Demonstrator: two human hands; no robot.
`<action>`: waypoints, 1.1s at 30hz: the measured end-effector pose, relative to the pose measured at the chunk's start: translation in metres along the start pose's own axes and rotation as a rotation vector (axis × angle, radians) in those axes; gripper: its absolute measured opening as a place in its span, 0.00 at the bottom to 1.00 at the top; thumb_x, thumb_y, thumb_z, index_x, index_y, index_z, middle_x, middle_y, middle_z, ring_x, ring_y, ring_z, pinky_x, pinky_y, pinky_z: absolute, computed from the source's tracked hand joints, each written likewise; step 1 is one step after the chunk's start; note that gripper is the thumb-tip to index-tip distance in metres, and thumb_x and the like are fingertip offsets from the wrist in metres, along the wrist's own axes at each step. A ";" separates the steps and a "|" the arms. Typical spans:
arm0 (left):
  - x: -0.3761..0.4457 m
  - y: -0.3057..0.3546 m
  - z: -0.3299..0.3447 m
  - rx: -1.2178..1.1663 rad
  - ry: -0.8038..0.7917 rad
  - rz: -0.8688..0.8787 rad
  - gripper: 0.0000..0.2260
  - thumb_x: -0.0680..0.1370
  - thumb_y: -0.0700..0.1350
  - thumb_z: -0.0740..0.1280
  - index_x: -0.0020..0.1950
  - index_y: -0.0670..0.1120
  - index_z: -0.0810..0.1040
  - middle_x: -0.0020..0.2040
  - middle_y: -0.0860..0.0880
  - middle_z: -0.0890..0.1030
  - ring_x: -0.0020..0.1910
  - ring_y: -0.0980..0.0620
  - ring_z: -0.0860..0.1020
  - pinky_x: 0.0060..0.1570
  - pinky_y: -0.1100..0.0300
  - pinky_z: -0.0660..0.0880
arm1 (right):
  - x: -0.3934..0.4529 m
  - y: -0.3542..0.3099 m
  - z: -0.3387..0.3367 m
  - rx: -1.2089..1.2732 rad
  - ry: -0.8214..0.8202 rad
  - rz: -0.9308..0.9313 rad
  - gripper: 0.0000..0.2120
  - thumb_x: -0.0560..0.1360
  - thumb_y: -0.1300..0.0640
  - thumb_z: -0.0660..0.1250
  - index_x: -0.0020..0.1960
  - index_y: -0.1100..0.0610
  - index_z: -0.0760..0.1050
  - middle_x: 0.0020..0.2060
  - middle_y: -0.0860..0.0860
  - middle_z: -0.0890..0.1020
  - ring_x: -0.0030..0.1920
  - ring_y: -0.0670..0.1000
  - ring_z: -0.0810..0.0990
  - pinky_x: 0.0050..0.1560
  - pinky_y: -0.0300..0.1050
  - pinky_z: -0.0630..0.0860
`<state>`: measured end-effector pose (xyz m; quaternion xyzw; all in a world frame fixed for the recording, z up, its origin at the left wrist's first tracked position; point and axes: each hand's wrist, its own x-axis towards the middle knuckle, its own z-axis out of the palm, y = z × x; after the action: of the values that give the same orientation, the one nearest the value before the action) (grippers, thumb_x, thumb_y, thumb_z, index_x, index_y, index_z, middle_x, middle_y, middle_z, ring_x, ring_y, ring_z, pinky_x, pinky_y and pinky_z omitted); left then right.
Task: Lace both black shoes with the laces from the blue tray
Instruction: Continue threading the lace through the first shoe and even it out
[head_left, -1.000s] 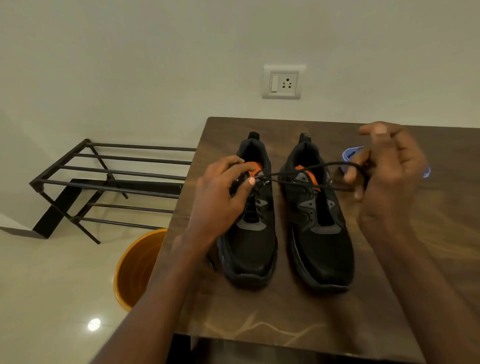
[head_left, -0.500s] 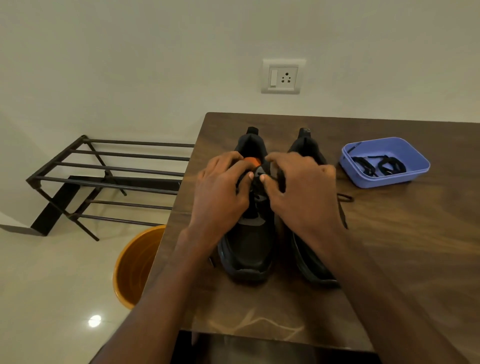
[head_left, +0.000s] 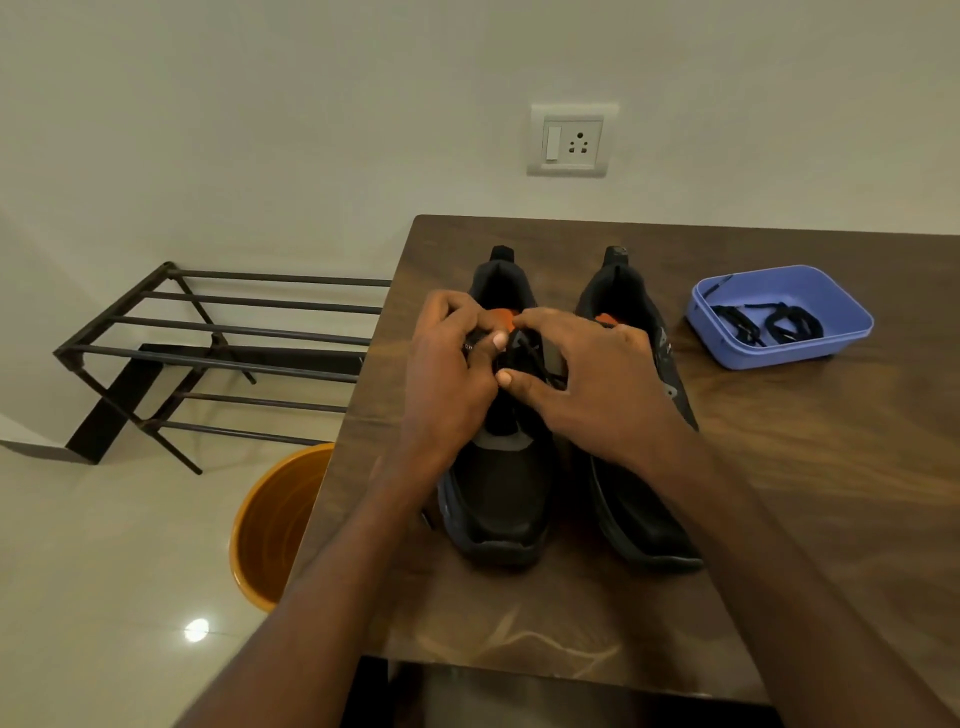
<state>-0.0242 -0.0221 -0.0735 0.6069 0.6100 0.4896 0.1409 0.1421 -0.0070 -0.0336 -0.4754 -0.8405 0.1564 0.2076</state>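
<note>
Two black shoes stand side by side on the wooden table (head_left: 779, 493), toes toward me. Over the eyelets of the left shoe (head_left: 498, 499) my left hand (head_left: 449, 379) curls and grips the shoe's upper edge. My right hand (head_left: 587, 379) reaches across from the right and pinches a black lace (head_left: 535, 358) at the left shoe's tongue. My right wrist covers part of the right shoe (head_left: 639, 514). A blue tray (head_left: 852, 332) at the right holds a second black lace (head_left: 769, 325).
An orange bucket (head_left: 275, 525) stands on the floor by the table's left edge. A black metal shoe rack (head_left: 218, 353) sits against the wall at left. A wall socket (head_left: 571, 140) is above the table's far edge.
One second ago my right hand was lifted at the right, pulling the lace taut. It has come down to the left shoe's eyelets, uncovering the blue tray. My left hand stayed on the shoe.
</note>
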 end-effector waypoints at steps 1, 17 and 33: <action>0.000 0.002 0.000 -0.037 0.008 -0.036 0.03 0.81 0.38 0.70 0.50 0.45 0.81 0.55 0.51 0.74 0.54 0.56 0.77 0.52 0.68 0.78 | -0.001 0.001 -0.002 -0.002 -0.039 -0.013 0.35 0.74 0.33 0.70 0.77 0.42 0.65 0.74 0.41 0.72 0.75 0.46 0.68 0.72 0.54 0.59; -0.004 0.001 -0.020 0.373 -0.045 0.134 0.08 0.80 0.50 0.71 0.59 0.53 0.80 0.52 0.56 0.82 0.55 0.56 0.75 0.62 0.74 0.52 | -0.002 0.001 0.001 -0.117 -0.139 0.012 0.49 0.66 0.23 0.68 0.81 0.37 0.54 0.80 0.40 0.59 0.80 0.46 0.57 0.77 0.59 0.49; 0.003 0.017 -0.023 -0.070 0.115 -0.030 0.05 0.83 0.41 0.65 0.50 0.49 0.78 0.42 0.54 0.81 0.43 0.55 0.81 0.46 0.49 0.82 | -0.005 -0.004 -0.002 -0.047 -0.119 0.032 0.47 0.64 0.26 0.73 0.78 0.37 0.59 0.78 0.39 0.64 0.78 0.44 0.61 0.76 0.58 0.50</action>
<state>-0.0325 -0.0328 -0.0479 0.5635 0.6084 0.5425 0.1342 0.1424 -0.0135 -0.0312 -0.4835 -0.8470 0.1681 0.1436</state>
